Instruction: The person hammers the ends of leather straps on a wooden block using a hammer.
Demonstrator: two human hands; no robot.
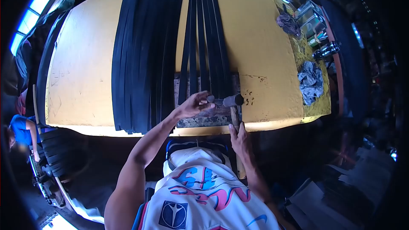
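Observation:
My right hand point(240, 138) is closed round the wooden handle of a hammer point(234, 101), whose thick dark head is over the right part of a worn board point(204, 121). Just left of the head, my left hand point(196, 104) is closed, its fingers bent about a short metal tool with a round end point(211, 99); its lower part is hidden. Several narrow black strips point(206, 38) run from the far edge of the yellow table onto the board, their near ends close to my left fingers. Beside them on the left lies a wide layer of black strips point(147, 55).
The yellow table point(260, 30) has a worn right edge, with a crumpled grey plastic bag point(310, 83) and a dark rag point(288, 23) there. A case of small items point(313, 21) stands beyond. At the left, a person in blue point(25, 130) is near hanging black strips point(64, 151).

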